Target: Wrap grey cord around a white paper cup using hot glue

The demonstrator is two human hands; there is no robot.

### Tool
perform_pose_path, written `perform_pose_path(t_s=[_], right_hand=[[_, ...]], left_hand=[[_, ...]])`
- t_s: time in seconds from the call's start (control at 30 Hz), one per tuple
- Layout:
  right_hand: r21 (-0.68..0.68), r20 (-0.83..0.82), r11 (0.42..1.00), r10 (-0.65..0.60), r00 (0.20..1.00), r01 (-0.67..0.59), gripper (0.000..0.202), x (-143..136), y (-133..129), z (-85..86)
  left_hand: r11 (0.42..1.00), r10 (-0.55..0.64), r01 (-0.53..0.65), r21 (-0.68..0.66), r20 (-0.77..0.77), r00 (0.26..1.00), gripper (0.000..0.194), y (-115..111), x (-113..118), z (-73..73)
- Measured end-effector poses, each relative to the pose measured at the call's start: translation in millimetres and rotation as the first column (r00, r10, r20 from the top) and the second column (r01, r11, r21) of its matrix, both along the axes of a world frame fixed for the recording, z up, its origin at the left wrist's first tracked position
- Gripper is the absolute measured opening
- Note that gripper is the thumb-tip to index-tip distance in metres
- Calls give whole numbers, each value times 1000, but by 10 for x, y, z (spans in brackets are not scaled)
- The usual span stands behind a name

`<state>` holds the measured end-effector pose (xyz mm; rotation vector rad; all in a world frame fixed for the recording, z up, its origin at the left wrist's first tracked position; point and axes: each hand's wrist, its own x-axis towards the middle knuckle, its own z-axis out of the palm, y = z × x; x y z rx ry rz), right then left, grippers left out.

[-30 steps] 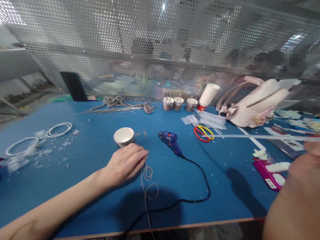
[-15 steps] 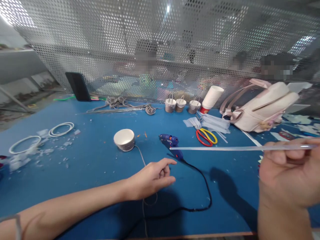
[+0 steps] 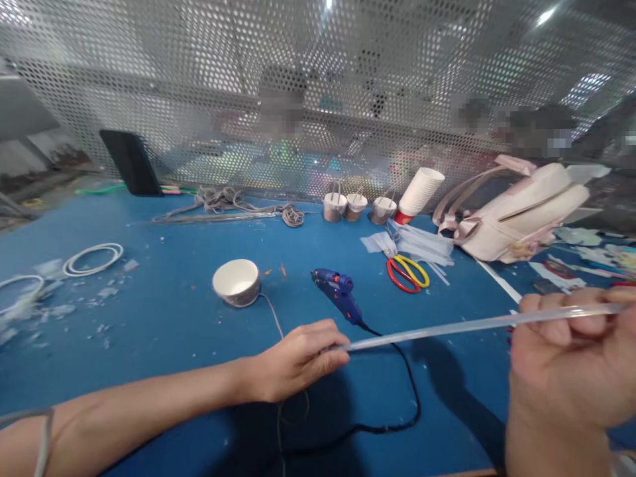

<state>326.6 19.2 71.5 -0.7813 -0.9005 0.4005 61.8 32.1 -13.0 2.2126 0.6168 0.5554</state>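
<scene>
Clear stick held between two hands above the blue desk (image 3: 173,331)

On the left of the frame, a white cup (image 3: 240,297) trails a thin cord (image 3: 272,311) that runs down to the left hand (image 3: 301,361) and its forearm; a snag there could, I'd say, drag the cup over. The left hand pinches the near end of the clear stick (image 3: 447,329) between thumb and fingers, a slight hold the stick might slip out of if the other end were pulled. Just beyond that hand, centre frame, lies the blue glue gun (image 3: 339,295); its black cable (image 3: 415,391) passes below the stick, so a low sweep could catch it and shift the gun. The stick slants up rightward, in front of the scissors (image 3: 407,273), to the right hand (image 3: 571,361), whose fingers curl around it. The hands are well apart, with most of the stick between them.
</scene>
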Motion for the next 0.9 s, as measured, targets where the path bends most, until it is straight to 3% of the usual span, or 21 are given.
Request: perform_pose_path(t_s=[0.1,0.17,0.23,0.27,0.33,0.4,0.47,0.53,0.57,0.67,0.73,0.8,0.9], right_hand=[[51,-83,995,84,993,-80,36,55,15,-3],[13,-74,972,235,969,-235,31,54,-5,-48],[-81,8,911,405,914,-403,27,-12,-34,-160],[-164,82,861,499,863,-482,24,-70,-47,-241],[-392,200,771,604,772,-502,18,-217,-59,-425],[-595,320,654,726,609,-467,11,-358,-53,-588],[-685,421,608,780,463,-401,13,-443,-33,-689],[-691,501,627,774,388,-360,14,-456,-11,-729],[-672,528,653,753,392,-349,14,-443,-1,-735],[-556,555,775,615,560,-301,11,-397,36,-745],[-483,559,845,500,662,-231,9,-401,69,-759],[-442,606,883,423,674,-158,6,-435,107,-773],[-398,703,911,376,604,-105,6,-497,161,-788]], left_hand=[[1000,-9,9,-3,9,1000,31,17,7,-77],[1000,-7,6,27,19,1000,34,22,29,-120],[997,8,-10,73,26,1000,35,30,63,-132],[994,13,-16,106,23,1000,34,37,82,-127],[981,25,-24,190,-3,1000,32,56,116,-106],[963,31,-23,268,-27,999,30,81,138,-87],[946,41,-31,324,-23,999,29,113,138,-81],[917,69,-65,394,3,998,26,157,116,-79],[889,96,-97,447,25,995,27,185,98,-76],[735,225,-244,632,112,968,38,294,49,-53],[630,318,-327,704,150,936,28,380,34,-35],[589,377,-361,723,150,914,23,461,40,-25],[587,412,-380,715,141,900,23,553,69,-34]])
